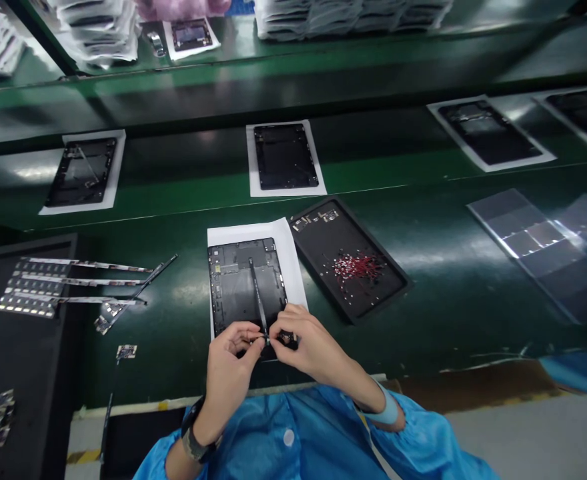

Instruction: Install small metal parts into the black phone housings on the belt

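Note:
A black tablet housing (238,287) lies open on a white sheet (293,267), its inner side facing up. Down its middle runs a flat dark ribbon cable (258,293). My left hand (233,357) pinches at the lower end of this cable with thumb and forefinger. Close against it, my right hand (308,337) is closed in a pinch, and a small dark circuit board (287,339) shows between its fingers. The fingertips almost meet over the housing's near edge and hide the exact contact.
Right of the housing, a black tray (323,267) holds red-and-white small parts (356,267). Ribbon cables (101,283) and a small board (126,351) lie left. More housings (286,157) rest along the raised ledge behind. Clear plastic sheets (533,250) lie right. Wrapped stacks (283,20) fill the shelf.

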Motion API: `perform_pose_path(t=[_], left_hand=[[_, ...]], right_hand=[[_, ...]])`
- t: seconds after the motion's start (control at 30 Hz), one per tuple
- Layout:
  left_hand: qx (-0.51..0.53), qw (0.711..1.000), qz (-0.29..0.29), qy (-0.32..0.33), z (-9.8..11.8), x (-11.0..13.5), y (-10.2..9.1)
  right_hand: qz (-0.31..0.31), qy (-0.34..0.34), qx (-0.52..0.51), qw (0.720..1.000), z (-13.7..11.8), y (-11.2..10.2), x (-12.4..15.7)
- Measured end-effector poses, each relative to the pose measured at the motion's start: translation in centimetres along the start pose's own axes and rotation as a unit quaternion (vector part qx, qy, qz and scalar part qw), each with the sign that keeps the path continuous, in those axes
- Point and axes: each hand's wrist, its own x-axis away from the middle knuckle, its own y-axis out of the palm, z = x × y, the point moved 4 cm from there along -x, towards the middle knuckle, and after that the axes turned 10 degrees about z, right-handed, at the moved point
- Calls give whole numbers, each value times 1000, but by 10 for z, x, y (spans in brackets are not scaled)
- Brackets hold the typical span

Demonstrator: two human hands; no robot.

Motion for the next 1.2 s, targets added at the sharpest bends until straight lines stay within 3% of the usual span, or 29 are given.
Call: perform_pose_path(t=[0.2, 0.37, 0.57, 0.73, 1.2], left_hand=[[23, 1000, 9, -10, -2, 1, 1], [35, 999, -2, -37, -1, -2, -1], [51, 997, -25, -56, 0, -3, 0], [54, 995, -46, -70, 2, -3, 0], [44, 997, -32, -57, 1, 1, 2]], right_hand=[[-5, 7, -26, 1000, 1, -7, 4], [0, 70, -79, 994, 0, -20, 14], [-77, 108, -130, 983, -3, -8, 23], [-89, 125, -167, 974, -2, -3, 19], [-90, 144, -192, 966, 2, 3, 21]])
